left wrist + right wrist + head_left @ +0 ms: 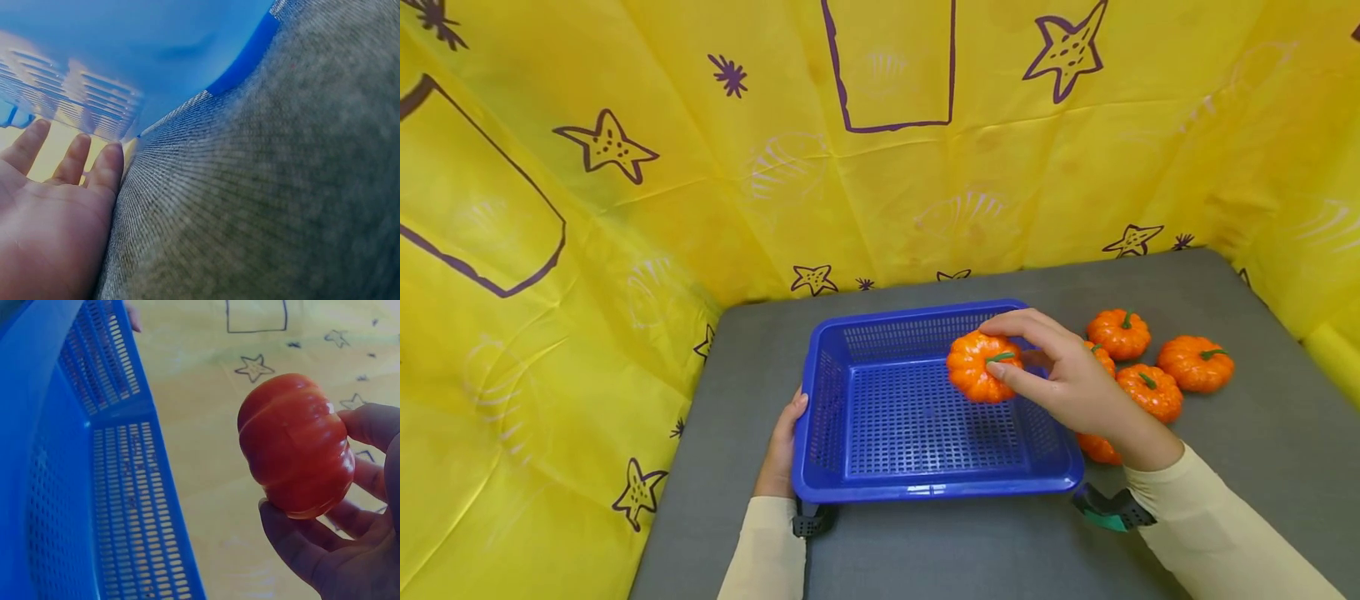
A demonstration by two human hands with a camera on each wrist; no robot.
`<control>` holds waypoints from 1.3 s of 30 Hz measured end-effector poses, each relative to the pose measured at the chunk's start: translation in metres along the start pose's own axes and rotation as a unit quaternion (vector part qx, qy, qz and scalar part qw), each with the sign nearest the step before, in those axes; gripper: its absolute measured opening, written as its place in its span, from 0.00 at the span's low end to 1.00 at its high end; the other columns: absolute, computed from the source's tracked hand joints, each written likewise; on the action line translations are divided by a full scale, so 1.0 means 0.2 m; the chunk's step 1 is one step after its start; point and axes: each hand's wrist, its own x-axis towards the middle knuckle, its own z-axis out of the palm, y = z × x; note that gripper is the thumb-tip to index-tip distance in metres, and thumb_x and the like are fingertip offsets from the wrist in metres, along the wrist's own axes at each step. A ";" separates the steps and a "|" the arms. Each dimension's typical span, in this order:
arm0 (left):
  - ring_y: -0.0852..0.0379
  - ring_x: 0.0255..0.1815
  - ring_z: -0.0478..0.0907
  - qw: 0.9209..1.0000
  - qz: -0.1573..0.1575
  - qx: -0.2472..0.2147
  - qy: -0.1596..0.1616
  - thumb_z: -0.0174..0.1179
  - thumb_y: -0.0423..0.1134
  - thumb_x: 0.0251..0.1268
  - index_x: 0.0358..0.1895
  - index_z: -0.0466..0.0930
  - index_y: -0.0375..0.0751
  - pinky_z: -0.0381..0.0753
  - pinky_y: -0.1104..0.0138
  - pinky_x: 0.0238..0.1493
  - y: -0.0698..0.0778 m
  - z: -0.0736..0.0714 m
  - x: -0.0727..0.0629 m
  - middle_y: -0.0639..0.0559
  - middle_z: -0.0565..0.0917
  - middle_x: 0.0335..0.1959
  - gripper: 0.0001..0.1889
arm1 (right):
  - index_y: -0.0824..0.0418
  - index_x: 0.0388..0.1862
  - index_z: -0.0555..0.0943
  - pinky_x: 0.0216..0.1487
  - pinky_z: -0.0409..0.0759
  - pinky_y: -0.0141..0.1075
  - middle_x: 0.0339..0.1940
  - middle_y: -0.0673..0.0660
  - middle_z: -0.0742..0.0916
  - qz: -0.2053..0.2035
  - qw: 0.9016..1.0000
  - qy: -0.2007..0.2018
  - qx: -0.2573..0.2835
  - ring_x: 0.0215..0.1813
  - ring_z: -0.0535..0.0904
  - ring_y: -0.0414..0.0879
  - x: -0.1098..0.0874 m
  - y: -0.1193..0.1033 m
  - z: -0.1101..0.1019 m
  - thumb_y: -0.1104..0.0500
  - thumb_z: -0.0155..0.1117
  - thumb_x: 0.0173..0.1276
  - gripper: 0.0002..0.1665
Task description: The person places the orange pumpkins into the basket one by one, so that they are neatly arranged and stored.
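Observation:
My right hand (1060, 375) holds a small orange pumpkin (976, 367) with a green stem over the right part of a blue plastic basket (917, 492). Thumb and fingers grip the pumpkin from its right side; the right wrist view shows its glossy ribbed body (294, 447) raised beside the basket's slotted wall (140, 487). At the basket's left side, my left hand (784, 442) rests against the outer wall, fingertips at the rim. In the left wrist view, the left hand (56, 219) has its fingers extended toward the slotted wall.
Several more orange pumpkins lie to the right of the basket, such as one at the back (1118, 333) and one farther right (1195, 364); my right forearm partly covers the group. Yellow patterned cloth (880, 208) hangs behind and beside the grey table (925, 550).

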 end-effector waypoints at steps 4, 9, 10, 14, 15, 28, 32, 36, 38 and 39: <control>0.45 0.60 0.79 1.000 0.001 -0.007 0.001 0.44 0.56 0.85 0.89 0.54 0.64 0.83 0.55 0.54 0.00 0.00 0.00 0.32 0.68 0.78 0.33 | 0.60 0.67 0.84 0.52 0.87 0.35 0.65 0.54 0.83 -0.004 1.000 -0.011 -0.002 0.64 0.79 0.49 0.01 0.01 0.03 0.74 0.72 0.71 0.27; 0.44 0.62 0.78 1.000 -0.003 -0.006 0.009 0.45 0.57 0.85 0.88 0.55 0.67 0.83 0.55 0.54 0.00 0.01 -0.01 0.32 0.65 0.81 0.33 | 0.59 0.67 0.84 0.51 0.87 0.37 0.65 0.54 0.83 -0.008 1.000 -0.016 -0.002 0.63 0.79 0.50 0.05 0.02 0.05 0.73 0.72 0.72 0.26; 0.44 0.62 0.78 1.000 -0.004 -0.005 0.010 0.46 0.58 0.84 0.88 0.56 0.67 0.83 0.55 0.55 0.00 0.01 -0.01 0.33 0.65 0.81 0.33 | 0.59 0.66 0.84 0.51 0.87 0.37 0.64 0.54 0.83 -0.011 1.000 -0.017 -0.001 0.63 0.79 0.50 0.06 0.02 0.06 0.73 0.72 0.72 0.26; 0.43 0.62 0.77 1.000 -0.005 -0.005 0.014 0.46 0.58 0.84 0.88 0.57 0.68 0.83 0.55 0.55 0.00 0.00 0.00 0.34 0.66 0.80 0.33 | 0.60 0.66 0.84 0.51 0.88 0.38 0.64 0.55 0.83 -0.018 1.000 -0.022 0.003 0.63 0.79 0.51 0.09 0.01 0.08 0.73 0.73 0.71 0.26; 0.43 0.62 0.77 1.000 -0.004 -0.005 0.013 0.46 0.57 0.84 0.88 0.57 0.68 0.83 0.55 0.55 0.00 0.00 0.00 0.34 0.66 0.80 0.33 | 0.61 0.66 0.84 0.51 0.88 0.38 0.64 0.55 0.83 -0.020 1.000 -0.023 0.005 0.63 0.79 0.51 0.10 0.01 0.09 0.73 0.73 0.71 0.25; 0.44 0.60 0.78 1.000 0.000 -0.003 0.009 0.45 0.57 0.84 0.88 0.56 0.66 0.83 0.55 0.54 -0.01 0.00 0.00 0.31 0.67 0.78 0.33 | 0.60 0.66 0.84 0.51 0.89 0.43 0.64 0.54 0.83 -0.006 0.999 -0.036 0.019 0.64 0.78 0.52 0.15 0.00 0.18 0.68 0.72 0.74 0.23; 0.44 0.61 0.78 1.000 0.001 -0.003 0.008 0.44 0.57 0.84 0.88 0.56 0.65 0.83 0.55 0.55 -0.01 0.00 -0.01 0.30 0.66 0.79 0.33 | 0.59 0.67 0.84 0.52 0.89 0.44 0.65 0.54 0.83 0.000 0.999 -0.039 0.023 0.64 0.78 0.51 0.16 0.01 0.20 0.67 0.72 0.75 0.23; 0.43 0.61 0.78 1.000 0.002 -0.010 -0.001 0.44 0.56 0.85 0.88 0.57 0.66 0.83 0.54 0.55 -0.01 0.00 0.00 0.29 0.65 0.79 0.32 | 0.59 0.67 0.84 0.51 0.89 0.45 0.64 0.53 0.83 0.000 0.999 -0.041 0.032 0.63 0.79 0.51 0.19 0.01 0.22 0.67 0.72 0.76 0.23; 0.43 0.61 0.78 1.000 0.002 -0.013 -0.006 0.43 0.56 0.85 0.88 0.57 0.66 0.83 0.54 0.55 -0.01 0.00 0.00 0.28 0.64 0.79 0.32 | 0.59 0.67 0.84 0.51 0.89 0.45 0.64 0.53 0.83 0.001 0.998 -0.043 0.037 0.63 0.79 0.50 0.21 0.01 0.24 0.66 0.72 0.76 0.22; 0.43 0.61 0.78 1.000 0.002 -0.014 -0.007 0.43 0.55 0.85 0.88 0.57 0.66 0.83 0.54 0.55 -0.01 0.00 0.00 0.28 0.64 0.80 0.32 | 0.59 0.67 0.84 0.51 0.89 0.45 0.64 0.53 0.83 0.003 0.998 -0.044 0.041 0.63 0.79 0.50 0.21 0.01 0.24 0.66 0.72 0.76 0.22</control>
